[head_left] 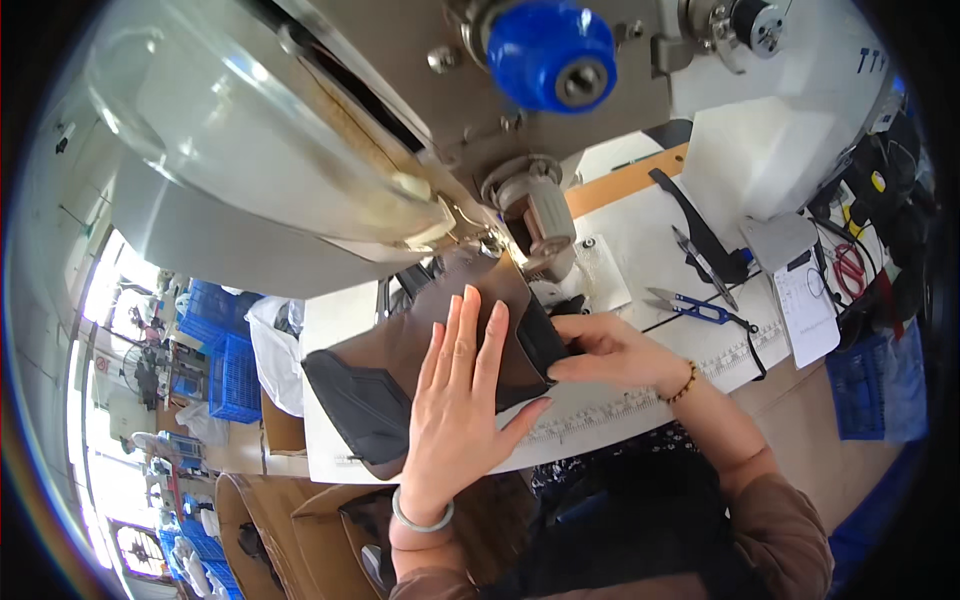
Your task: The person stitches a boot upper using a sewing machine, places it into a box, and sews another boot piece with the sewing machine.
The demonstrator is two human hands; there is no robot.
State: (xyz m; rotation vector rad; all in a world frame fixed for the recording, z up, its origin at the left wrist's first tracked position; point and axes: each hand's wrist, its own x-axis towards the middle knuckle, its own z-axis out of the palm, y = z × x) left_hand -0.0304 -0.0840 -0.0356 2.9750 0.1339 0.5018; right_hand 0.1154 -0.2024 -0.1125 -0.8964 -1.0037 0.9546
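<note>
A brown and black sewn piece (400, 345), leather-like, lies on the white machine table under the needle area of a sewing machine (400, 215). Across its brown part rests my left hand (460, 400), palm down, fingers stretched out and the thumb apart. My right hand (610, 355) pinches the black right edge of the same piece, with thumb and fingertips together there. Part of the piece goes out of sight beneath the machine head, and the needle itself cannot be made out. A metal presser assembly (535, 215) hangs just beyond my fingers.
Blue-handled scissors (700, 308), a utility knife (705, 265) and a black strip (690, 215) lie right on the white table (610, 410). A white card (808, 315) and red-handled tool (848, 270) sit farther right. Cardboard boxes (265, 530) stand below left; blue crates (235, 375) are behind.
</note>
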